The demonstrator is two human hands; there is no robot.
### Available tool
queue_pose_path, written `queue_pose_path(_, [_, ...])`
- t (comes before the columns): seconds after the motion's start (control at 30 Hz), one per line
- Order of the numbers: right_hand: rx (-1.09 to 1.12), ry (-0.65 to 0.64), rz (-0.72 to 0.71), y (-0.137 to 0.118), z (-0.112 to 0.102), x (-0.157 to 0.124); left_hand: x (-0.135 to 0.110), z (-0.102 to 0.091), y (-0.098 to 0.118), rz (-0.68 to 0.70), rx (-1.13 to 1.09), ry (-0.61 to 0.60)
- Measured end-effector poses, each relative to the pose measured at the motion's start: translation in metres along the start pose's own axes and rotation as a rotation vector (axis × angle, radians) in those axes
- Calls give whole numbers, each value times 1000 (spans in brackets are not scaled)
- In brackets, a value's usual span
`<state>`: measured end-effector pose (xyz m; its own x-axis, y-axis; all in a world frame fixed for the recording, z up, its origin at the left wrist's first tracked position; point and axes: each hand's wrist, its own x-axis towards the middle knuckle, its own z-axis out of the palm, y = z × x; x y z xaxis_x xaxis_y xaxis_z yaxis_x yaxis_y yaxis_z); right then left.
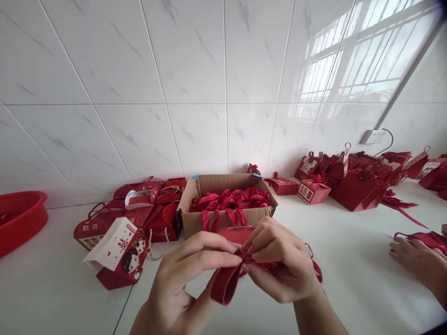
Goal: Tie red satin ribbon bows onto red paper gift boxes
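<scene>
My left hand [190, 274] and my right hand [279, 260] meet low in the middle of the view, both pinching a dark red ribbon [226, 284]. A wide loop of it hangs below my left fingers, and the gathered middle sits between the fingertips of both hands. More ribbon shows past my right wrist. Right behind my fingers a red box [237, 234] is partly visible, mostly hidden by my hands. Beyond it stands an open cardboard carton [223, 218] full of red ribbons [232, 200], with several ends hanging over its front wall.
Red gift boxes [164, 221] crowd the left, one with a cartoon couple [129, 256] and a raised white flap. A red basin [21, 223] stands far left. More boxes [359, 188] line the right along the tiled wall. Another person's hand [419, 265] touches red material at right.
</scene>
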<state>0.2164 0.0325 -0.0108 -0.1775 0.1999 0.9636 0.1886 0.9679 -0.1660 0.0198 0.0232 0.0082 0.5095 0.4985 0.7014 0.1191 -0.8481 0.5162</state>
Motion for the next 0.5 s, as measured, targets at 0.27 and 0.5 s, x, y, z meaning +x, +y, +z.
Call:
queue_pose_path(0.27, [-3, 13, 39, -1, 1, 1, 5, 7, -2, -21, -12, 71])
queue_pose_path(0.5, [18, 34, -29, 5, 5, 2, 6, 14, -1, -74, -14, 210])
